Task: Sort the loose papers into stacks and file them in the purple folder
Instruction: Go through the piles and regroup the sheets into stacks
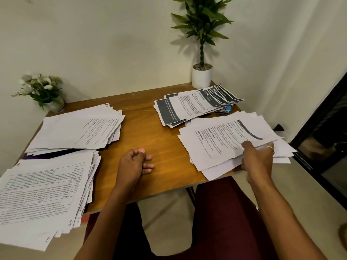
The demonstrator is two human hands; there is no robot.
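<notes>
Looking outward from our body, we first find our left hand (134,164) resting on the bare wood of the table (150,132), fingers loosely curled and holding nothing. Our right hand (257,159) grips the near side of the fanned pile (216,145), with its fingers curled into the sheets. This pile hangs a little over the table edge.

To the left of the left hand, and nearest to us, lies the table-form pile (43,194), which also hangs over the edge. Just beyond it a dark purple strip shows between the papers. We judge this is the purple folder (47,155), mostly covered. Farther from the left hand lies the plain-text pile (78,130). Beyond the right hand, the dark-header pile (193,106) touches the far side of the fanned pile.

We judge the sorting to be nearly done, since the papers lie in four piles by kind and no single sheet lies apart. However, every pile is ragged, and we see nothing filed in the folder. What is left is to square the piles, uncover the folder and put the papers inside.
</notes>
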